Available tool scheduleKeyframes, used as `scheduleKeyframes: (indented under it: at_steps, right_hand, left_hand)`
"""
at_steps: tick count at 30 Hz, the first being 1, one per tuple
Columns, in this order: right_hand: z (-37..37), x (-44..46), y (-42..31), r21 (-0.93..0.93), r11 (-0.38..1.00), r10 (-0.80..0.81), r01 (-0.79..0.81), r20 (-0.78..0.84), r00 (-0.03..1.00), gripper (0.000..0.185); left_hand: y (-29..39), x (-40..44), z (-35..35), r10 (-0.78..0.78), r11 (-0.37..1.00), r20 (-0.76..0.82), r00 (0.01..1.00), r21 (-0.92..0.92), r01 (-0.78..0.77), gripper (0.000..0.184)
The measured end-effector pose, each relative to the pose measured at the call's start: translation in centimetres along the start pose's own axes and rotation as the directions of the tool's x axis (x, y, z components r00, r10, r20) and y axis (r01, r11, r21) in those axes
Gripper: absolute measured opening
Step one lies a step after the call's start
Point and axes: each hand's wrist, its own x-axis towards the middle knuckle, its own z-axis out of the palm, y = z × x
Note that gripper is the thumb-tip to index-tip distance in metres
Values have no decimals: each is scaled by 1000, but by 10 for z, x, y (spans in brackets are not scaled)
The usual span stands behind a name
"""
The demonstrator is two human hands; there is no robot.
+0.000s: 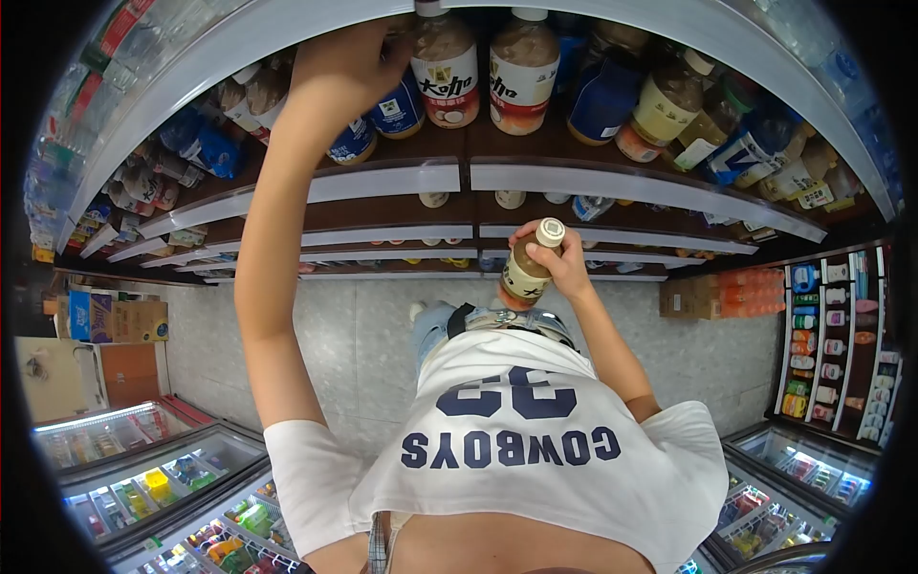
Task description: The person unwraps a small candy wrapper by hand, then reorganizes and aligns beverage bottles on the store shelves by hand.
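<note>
My right hand (556, 256) is closed around a drink bottle (524, 277) with a cream label and a pale cap, held tilted in front of my waist. My left hand (346, 72) reaches up to the top shelf on the left. Its thumb curls at the upper part of a blue-labelled bottle (397, 110); most of the other fingers are hidden. Just right of that hand stand a white-and-red-labelled bottle (448, 81) and a similar bottle (523, 84). A larger blue-labelled bottle (604, 100) is farther right, next to a cream-labelled bottle (666, 103).
A white shelf edge (612, 182) runs across in front of me, with lower shelves beneath it. Cardboard boxes (139, 320) stand on the left, and a carton (690, 298) beside orange bottles on the right. Lit coolers (143, 474) are at both lower sides, above the grey floor (354, 335).
</note>
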Motion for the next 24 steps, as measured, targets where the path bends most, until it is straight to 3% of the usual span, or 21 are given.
scheduleKeyframes:
  at_steps: [2, 5, 6, 9, 12, 15, 18, 21, 23, 24]
  right_hand:
    - [-6, -2, 5, -2, 1000, 30, -30, 1, 1000, 21]
    - [-13, -3, 13, -16, 998, 61, -61, -6, 998, 21]
    - [-15, -4, 14, -24, 997, 69, -70, -7, 998, 21]
    - [-17, -7, 12, 14, 997, 73, -73, -20, 997, 22]
    - [-20, -10, 13, 19, 997, 76, -75, -24, 997, 27]
    - [-24, -12, 19, -7, 998, 65, -65, -31, 997, 29]
    - [-25, -16, 20, 4, 998, 68, -68, -51, 996, 30]
    - [-29, -21, 24, 39, 998, 48, -45, -92, 995, 27]
    - [-29, -26, 24, 117, 992, 64, -47, -145, 987, 26]
    - [-30, -27, 25, 143, 989, 57, -35, -149, 987, 26]
  left_hand:
    - [33, -18, -21, 44, 999, 71, 997, 15, -46, 66]
    - [31, -10, 2, 242, 969, -50, 969, -28, -244, 82]
    - [34, -6, 4, 222, 975, 50, 974, -39, -220, 95]
    - [32, 11, 25, 220, 969, 87, 972, 95, -228, 88]
    - [22, 24, 52, 341, 939, -94, 935, 88, -333, 69]
    - [28, 47, 75, 392, 919, -171, 904, 118, -376, 46]
    - [28, 64, 113, 286, 904, -408, 867, -186, -385, 37]
    - [71, 25, 51, 213, 970, -312, 926, 177, -164, 41]
    - [73, -14, 33, 95, 995, -517, 851, 35, -90, 34]
    - [66, -33, 30, -46, 993, -461, 886, -115, -9, 36]
